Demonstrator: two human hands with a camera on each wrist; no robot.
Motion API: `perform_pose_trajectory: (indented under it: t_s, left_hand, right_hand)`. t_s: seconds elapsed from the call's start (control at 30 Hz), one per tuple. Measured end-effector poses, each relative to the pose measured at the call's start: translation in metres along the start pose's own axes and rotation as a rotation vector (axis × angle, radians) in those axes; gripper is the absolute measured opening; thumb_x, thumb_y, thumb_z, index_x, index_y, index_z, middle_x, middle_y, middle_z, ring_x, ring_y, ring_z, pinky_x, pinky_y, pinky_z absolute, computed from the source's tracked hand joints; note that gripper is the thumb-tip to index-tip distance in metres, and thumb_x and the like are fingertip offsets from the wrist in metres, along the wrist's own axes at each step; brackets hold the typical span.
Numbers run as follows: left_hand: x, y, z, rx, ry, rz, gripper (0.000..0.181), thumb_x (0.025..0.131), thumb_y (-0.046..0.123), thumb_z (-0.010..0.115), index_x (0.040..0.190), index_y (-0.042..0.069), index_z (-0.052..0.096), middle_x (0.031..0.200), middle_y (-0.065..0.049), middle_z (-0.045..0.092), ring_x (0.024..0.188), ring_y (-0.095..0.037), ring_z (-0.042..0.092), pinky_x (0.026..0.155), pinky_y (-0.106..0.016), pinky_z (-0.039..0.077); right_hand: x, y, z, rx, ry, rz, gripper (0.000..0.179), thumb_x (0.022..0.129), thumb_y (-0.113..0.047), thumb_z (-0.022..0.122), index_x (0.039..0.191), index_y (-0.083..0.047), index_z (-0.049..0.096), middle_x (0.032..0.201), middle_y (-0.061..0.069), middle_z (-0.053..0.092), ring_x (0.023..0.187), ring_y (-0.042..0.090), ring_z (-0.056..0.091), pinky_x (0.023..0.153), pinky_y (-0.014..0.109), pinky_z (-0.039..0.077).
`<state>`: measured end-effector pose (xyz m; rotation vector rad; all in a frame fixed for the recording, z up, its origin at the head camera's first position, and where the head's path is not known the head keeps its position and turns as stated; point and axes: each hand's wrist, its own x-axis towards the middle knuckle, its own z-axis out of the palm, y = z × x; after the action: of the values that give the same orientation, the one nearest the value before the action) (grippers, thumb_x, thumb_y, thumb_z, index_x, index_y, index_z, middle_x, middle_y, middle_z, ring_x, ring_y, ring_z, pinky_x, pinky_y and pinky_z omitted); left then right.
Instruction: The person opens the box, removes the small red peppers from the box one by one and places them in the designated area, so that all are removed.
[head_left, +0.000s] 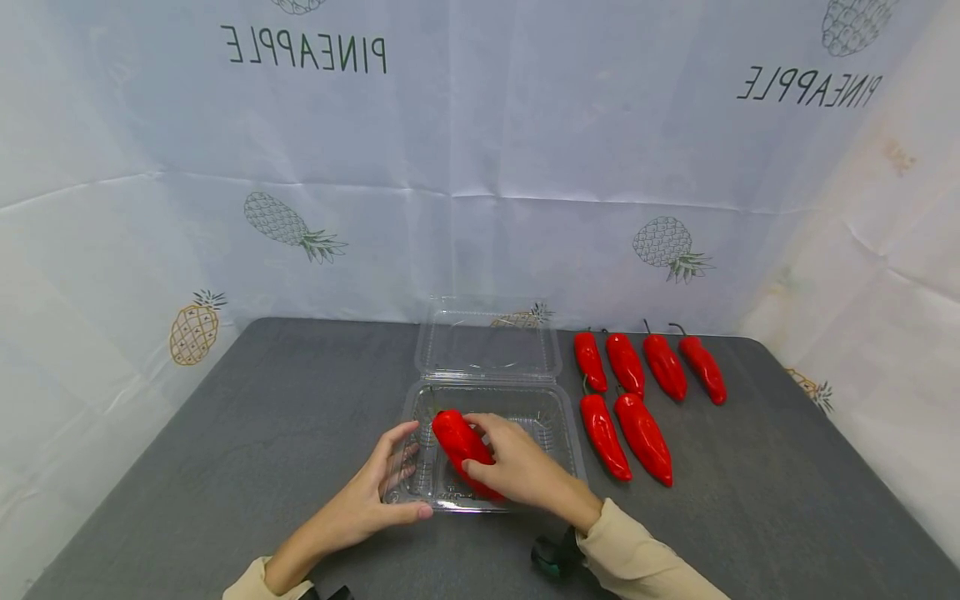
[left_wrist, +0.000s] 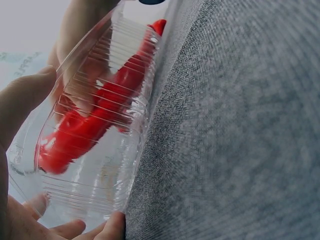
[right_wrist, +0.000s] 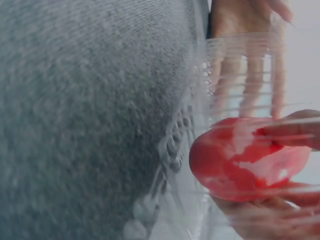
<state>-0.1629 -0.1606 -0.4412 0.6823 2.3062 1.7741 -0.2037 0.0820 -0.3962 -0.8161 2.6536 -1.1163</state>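
A clear hinged plastic container (head_left: 564, 417) lies on the dark table with its lid raised at the back. My right hand (head_left: 521, 467) grips a long red pepper (head_left: 457, 437) over the container's base, thumb on one side and fingers on the other. In the left wrist view the same pepper (left_wrist: 82, 132) shows slantwise through the ribbed clear wall. My left hand (head_left: 367, 492) lies against the container's left side, fingers spread along the wall and thumb at the front corner. Through the plastic in the right wrist view, the left hand's fingers (right_wrist: 252, 85) look straight.
Right of the container, several red peppers (head_left: 643, 437) lie in two rows on the table (head_left: 300, 408). The clear lid (head_left: 487, 342) stands up near a white cloth backdrop (head_left: 480, 150) printed with pineapples. A dark strap device (head_left: 553, 557) is on the right wrist.
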Motion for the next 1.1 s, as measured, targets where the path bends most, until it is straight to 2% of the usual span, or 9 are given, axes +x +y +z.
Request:
perform_pose_trajectory:
  t_s: [0.4,0.63,0.83,1.1]
  left_hand:
    - [0.000,0.000,0.000,0.002,0.000,0.022,0.095,0.084,0.012,0.078,0.153,0.001,0.013,0.162,-0.025,0.012,0.145,-0.053,0.025,0.112,-0.054,0.036]
    - [0.000,-0.001,0.000,0.007,0.004,0.024,0.095,0.083,0.012,0.078,0.153,0.002,0.014,0.162,-0.025,0.012,0.145,-0.053,0.026,0.114,-0.041,0.041]
    - [0.000,-0.001,0.001,0.000,-0.002,0.036,0.096,0.083,0.013,0.078,0.153,0.001,0.013,0.161,-0.027,0.011,0.144,-0.054,0.025,0.113,-0.053,0.037]
    - [0.000,-0.002,0.000,0.006,0.005,0.047,0.097,0.082,0.013,0.079,0.153,0.001,0.014,0.161,-0.027,0.012,0.144,-0.054,0.026,0.113,-0.050,0.039]
  right_hand:
    - [-0.010,0.004,-0.015,0.079,0.052,0.033,0.056,0.086,-0.012,0.069,0.138,-0.003,0.051,0.119,0.012,0.068,0.093,0.021,0.067,0.072,0.033,0.063]
    - [-0.017,0.006,-0.022,0.100,0.109,0.046,0.056,0.086,-0.010,0.067,0.139,-0.003,0.049,0.121,0.011,0.067,0.095,0.022,0.066,0.071,0.031,0.063]
    - [-0.023,0.009,-0.028,0.135,0.147,0.091,0.059,0.087,-0.009,0.069,0.141,-0.004,0.047,0.125,0.010,0.065,0.097,0.024,0.065,0.068,0.030,0.063]
    - [-0.025,0.010,-0.034,0.148,0.154,0.105,0.060,0.087,-0.010,0.068,0.143,-0.005,0.045,0.126,0.011,0.063,0.098,0.024,0.063,0.068,0.029,0.063]
